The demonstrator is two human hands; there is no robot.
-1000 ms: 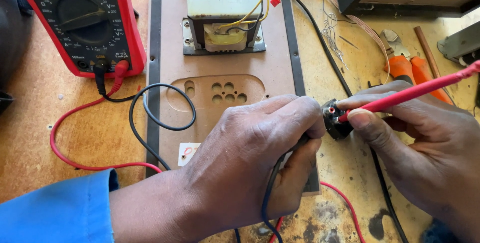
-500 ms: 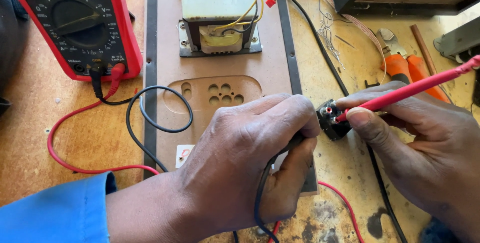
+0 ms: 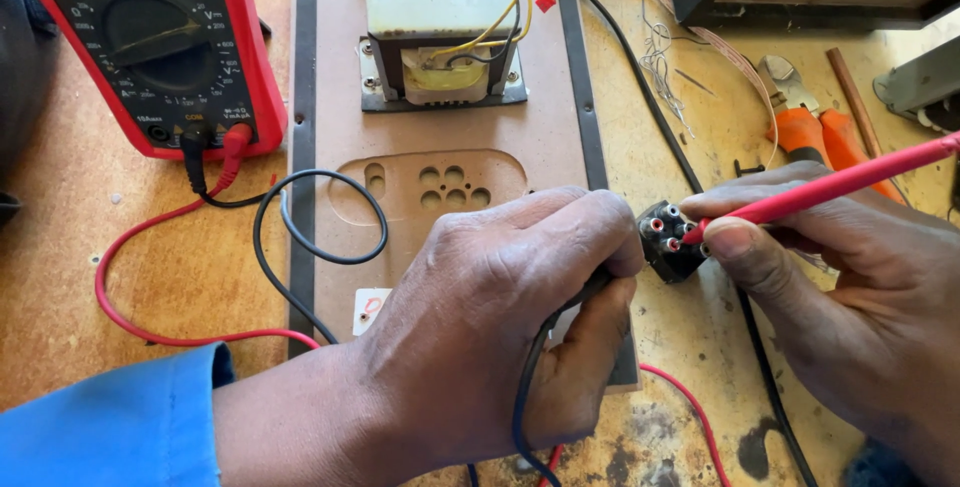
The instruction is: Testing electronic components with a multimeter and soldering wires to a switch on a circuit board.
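So we're mid continuity check: right hand (image 3: 860,317) pinches the red probe (image 3: 830,185), tip on the black connector block (image 3: 668,239) at 3 o'clock of the left hand (image 3: 490,337), whose fingers clench a black lead (image 3: 530,397). Next probably calls for steady contact while reading the multimeter (image 3: 160,42).

Black probe tip (image 3: 600,282) behind left hand (image 3: 500,337)

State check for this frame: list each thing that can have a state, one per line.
Left hand: closed around a black lead.
Right hand: pinching the red probe, its tip on the black connector block.
Red-cased multimeter: lying flat, black and red leads plugged in.
Metal transformer: mounted on the brown board, yellow wires attached.
Orange-handled pliers: lying unused.
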